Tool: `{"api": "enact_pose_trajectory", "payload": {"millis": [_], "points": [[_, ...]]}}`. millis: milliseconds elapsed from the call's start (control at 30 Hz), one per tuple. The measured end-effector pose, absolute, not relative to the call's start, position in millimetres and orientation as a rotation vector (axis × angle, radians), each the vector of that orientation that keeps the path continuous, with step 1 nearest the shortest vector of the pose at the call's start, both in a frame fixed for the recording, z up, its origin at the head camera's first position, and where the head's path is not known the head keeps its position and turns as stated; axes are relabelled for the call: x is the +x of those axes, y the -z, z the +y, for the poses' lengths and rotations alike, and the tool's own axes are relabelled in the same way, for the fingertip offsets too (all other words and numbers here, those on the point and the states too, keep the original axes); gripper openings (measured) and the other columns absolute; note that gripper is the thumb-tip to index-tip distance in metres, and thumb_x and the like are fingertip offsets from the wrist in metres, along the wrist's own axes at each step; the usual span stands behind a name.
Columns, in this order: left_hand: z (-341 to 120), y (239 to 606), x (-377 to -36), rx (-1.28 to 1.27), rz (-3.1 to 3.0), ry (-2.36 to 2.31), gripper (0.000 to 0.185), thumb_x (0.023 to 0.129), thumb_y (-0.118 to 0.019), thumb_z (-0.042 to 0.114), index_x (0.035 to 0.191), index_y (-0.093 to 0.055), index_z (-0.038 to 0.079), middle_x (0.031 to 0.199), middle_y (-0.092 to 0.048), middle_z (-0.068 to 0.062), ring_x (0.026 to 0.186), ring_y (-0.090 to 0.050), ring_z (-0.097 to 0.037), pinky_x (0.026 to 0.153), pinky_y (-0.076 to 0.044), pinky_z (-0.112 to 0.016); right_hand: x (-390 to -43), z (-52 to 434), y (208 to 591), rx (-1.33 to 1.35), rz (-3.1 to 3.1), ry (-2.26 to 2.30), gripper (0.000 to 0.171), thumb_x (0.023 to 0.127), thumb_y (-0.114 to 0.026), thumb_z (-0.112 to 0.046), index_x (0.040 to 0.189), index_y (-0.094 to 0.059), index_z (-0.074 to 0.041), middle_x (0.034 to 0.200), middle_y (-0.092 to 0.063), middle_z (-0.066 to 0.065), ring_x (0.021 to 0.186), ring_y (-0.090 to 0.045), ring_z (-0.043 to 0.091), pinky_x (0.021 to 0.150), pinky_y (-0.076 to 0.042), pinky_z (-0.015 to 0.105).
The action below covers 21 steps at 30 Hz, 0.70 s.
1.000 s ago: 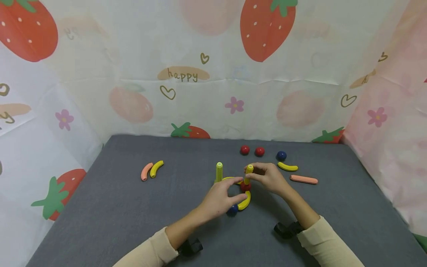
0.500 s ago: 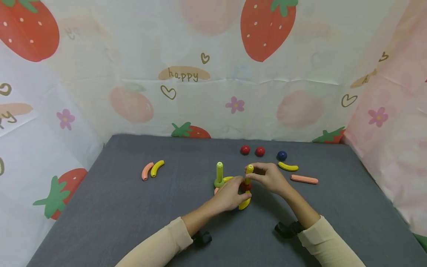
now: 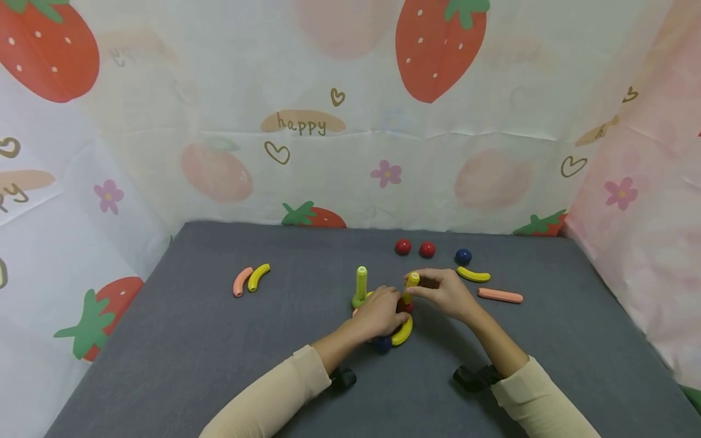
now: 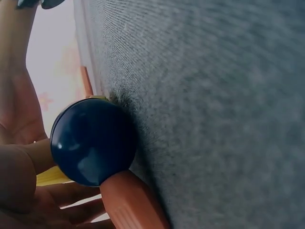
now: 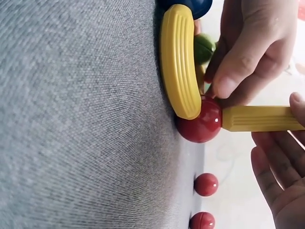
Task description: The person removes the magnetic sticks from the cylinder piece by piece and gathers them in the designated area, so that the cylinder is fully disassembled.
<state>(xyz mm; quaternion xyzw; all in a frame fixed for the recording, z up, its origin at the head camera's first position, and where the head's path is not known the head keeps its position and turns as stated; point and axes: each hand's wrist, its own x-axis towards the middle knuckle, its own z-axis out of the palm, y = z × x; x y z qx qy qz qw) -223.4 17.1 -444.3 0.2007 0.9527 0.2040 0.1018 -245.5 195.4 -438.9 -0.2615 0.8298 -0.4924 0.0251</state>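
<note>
Far left on the grey mat (image 3: 164, 340), a pink curved piece (image 3: 240, 281) and a yellow curved piece (image 3: 258, 276) lie side by side, well apart from your work. Moving in, a green rod (image 3: 361, 285) stands upright just beyond your left hand (image 3: 378, 313). That hand is curled down over the build, fingertips pressing beside the red ball (image 5: 202, 125); whether it truly grips anything I cannot tell. Under it sits the blue ball (image 4: 93, 141), touching an orange piece (image 4: 131, 202) and the yellow arc (image 5: 180, 59).

Now your right hand (image 3: 445, 293): thumb and fingers pinch the yellow rod (image 5: 259, 118) near its top, and the rod stands on the red ball at the centre of the mat. These pieces look light, rigid and glossy, so the balls will likely roll and slip; the ribbed rod gives better purchase. Keep your pinch high on the rod and steady the ball low, because the joint looks easy to knock apart.

Further right, two red balls (image 3: 415, 248), a second blue ball (image 3: 463, 256), a yellow banana piece (image 3: 473, 275) and a pink straight rod (image 3: 500, 296) lie loose.
</note>
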Motion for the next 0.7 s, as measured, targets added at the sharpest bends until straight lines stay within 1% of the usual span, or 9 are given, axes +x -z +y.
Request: {"api": "enact_pose_trajectory", "payload": {"millis": [100,167,267,333,433,567,700], "points": [[18.8,443.7,-223.4,0.598,2.828,-0.591,0.027,0.094,-0.065,0.028,0.11,-0.069,0.007,0.103,-0.066,-0.004,0.106,-0.058,-0.022,0.086,-0.048,-0.032,-244.8,195.2,438.6,-0.809,2.564,1.53,0.028,0.089,-0.069,-0.011,0.113,-0.068,0.005,0.112,-0.069,0.025,0.096,-0.069,0.007,0.082,-0.054,0.017],[19.7,443.6,-223.4,0.601,2.847,-0.585,0.023,0.094,-0.065,0.026,0.107,-0.07,0.008,0.099,-0.067,-0.004,0.103,-0.06,-0.022,0.082,-0.048,-0.032,-244.4,194.8,438.5,-0.813,2.564,1.534,0.027,0.089,-0.07,-0.011,0.111,-0.069,0.003,0.112,-0.069,0.026,0.096,-0.069,0.007,0.082,-0.054,0.018],[20.9,444.1,-223.9,0.596,2.874,-0.592,0.016,0.092,-0.067,0.023,0.098,-0.072,0.009,0.088,-0.066,-0.003,0.088,-0.062,-0.02,0.07,-0.047,-0.029,-243.7,194.1,437.7,-0.818,2.565,1.541,0.025,0.088,-0.07,-0.011,0.11,-0.071,0.001,0.112,-0.068,0.026,0.095,-0.069,0.006,0.082,-0.055,0.018],[21.7,444.5,-224.7,0.59,2.892,-0.607,0.012,0.091,-0.068,0.021,0.091,-0.072,0.009,0.08,-0.064,-0.002,0.076,-0.059,-0.017,0.061,-0.044,-0.026,-243.3,193.9,437.2,-0.821,2.563,1.547,0.024,0.088,-0.07,-0.011,0.11,-0.071,0.0,0.112,-0.068,0.026,0.095,-0.069,0.005,0.082,-0.055,0.019],[22.8,445.9,-225.5,0.578,2.915,-0.624,0.013,0.09,-0.069,0.021,0.084,-0.071,0.009,0.073,-0.062,-0.001,0.064,-0.054,-0.014,0.056,-0.041,-0.025,-243.2,193.8,436.5,-0.821,2.56,1.55,0.024,0.088,-0.07,-0.012,0.109,-0.071,-0.001,0.111,-0.069,0.026,0.093,-0.068,0.003,0.081,-0.055,0.02],[23.7,446.7,-225.1,0.55,2.929,-0.639,0.015,0.089,-0.071,0.022,0.082,-0.071,0.009,0.07,-0.062,-0.001,0.061,-0.055,-0.014,0.055,-0.042,-0.025,-244.1,193.5,435.5,-0.798,2.573,1.54,0.022,0.089,-0.07,-0.013,0.108,-0.071,-0.002,0.108,-0.071,0.022,0.091,-0.068,0.002,0.08,-0.056,0.021],[24.2,445.1,-224.2,0.517,2.912,-0.65,0.015,0.089,-0.071,0.023,0.082,-0.072,0.01,0.071,-0.063,-0.001,0.061,-0.056,-0.014,0.054,-0.043,-0.025,-246.0,193.6,435.4,-0.765,2.572,1.547,0.022,0.09,-0.069,-0.014,0.108,-0.071,-0.001,0.105,-0.072,0.019,0.09,-0.068,0.006,0.079,-0.056,0.022]]}}
